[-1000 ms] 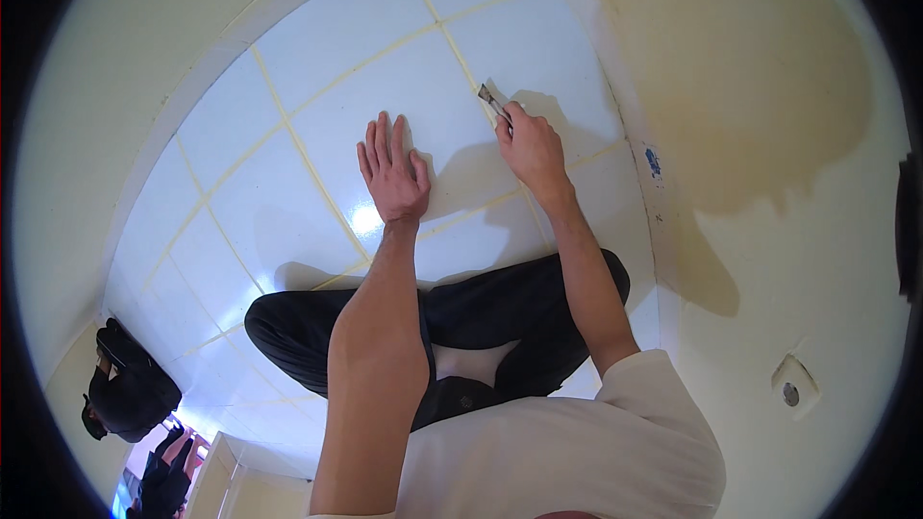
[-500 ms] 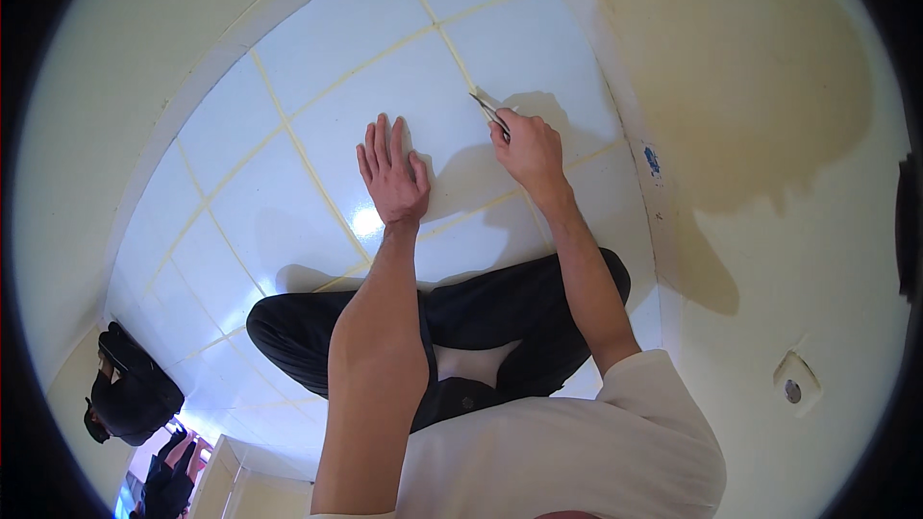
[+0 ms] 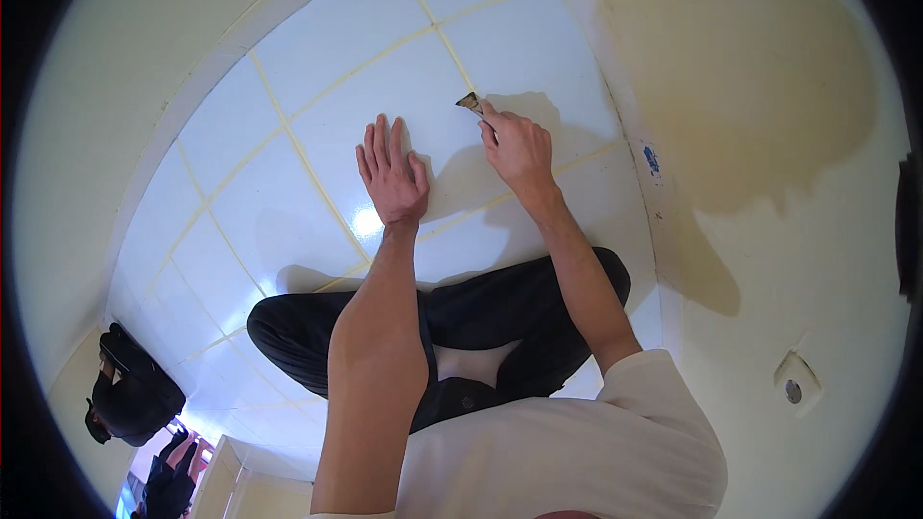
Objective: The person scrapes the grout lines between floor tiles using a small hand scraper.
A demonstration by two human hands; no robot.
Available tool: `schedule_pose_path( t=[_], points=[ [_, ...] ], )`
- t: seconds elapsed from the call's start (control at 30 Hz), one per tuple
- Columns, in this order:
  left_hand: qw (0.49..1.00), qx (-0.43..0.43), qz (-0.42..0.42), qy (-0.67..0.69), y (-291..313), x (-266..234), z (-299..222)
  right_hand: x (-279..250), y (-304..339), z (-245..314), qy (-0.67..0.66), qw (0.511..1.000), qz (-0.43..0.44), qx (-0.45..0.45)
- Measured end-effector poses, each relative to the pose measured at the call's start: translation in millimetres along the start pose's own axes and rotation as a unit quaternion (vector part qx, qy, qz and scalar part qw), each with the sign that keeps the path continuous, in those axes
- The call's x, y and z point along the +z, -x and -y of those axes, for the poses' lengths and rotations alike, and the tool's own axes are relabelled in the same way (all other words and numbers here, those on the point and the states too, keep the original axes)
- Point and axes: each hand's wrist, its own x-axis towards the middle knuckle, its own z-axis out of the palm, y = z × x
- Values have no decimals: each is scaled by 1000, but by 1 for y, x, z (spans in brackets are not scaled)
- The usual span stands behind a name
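My left hand (image 3: 393,176) lies flat on the pale glossy floor tiles (image 3: 375,86), fingers stretched out and thumb apart, with nothing in it. To its right, my right hand (image 3: 519,149) is wrapped round the handle of a small putty knife (image 3: 468,102). The knife's flared blade, dark and tan, points up and left beside the end of a yellowish grout line (image 3: 452,53). Whether the blade touches the tile I cannot tell. Most of the handle is hidden by my fingers.
My crossed legs in dark trousers (image 3: 510,298) are just behind my hands. A cream wall (image 3: 769,259) with a wall fitting (image 3: 793,390) rises at the right, another wall (image 3: 135,67) at the left. A person in dark clothes (image 3: 139,394) is at the far lower left.
My right hand has shifted slightly left and turned the putty knife, so its blade, edge-on before, now shows its flat face. My left hand has stayed in place.
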Motion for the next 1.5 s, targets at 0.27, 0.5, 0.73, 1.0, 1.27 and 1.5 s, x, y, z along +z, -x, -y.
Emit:
schedule_pose_path(
  t=[0.27,0.5,0.73,1.0,1.27,1.5],
  points=[
    [1000,1,-4,6,-1,-1,0,2,0,1,-12,1000,-6,-15],
    [1000,1,-3,6,0,0,0,4,0,2,-27,999,-10,-17],
    [1000,2,1,2,0,-2,0,7,-1,5,-45,998,-31,-9],
    [1000,-5,8,2,1,-2,-1,9,0,5,-38,999,-36,-11],
    [1000,0,4,6,-2,-2,-2,10,-2,2,-30,999,-38,-12],
    [1000,0,4,4,0,-1,1,5,-1,4,-8,1000,-20,0]
  ],
)
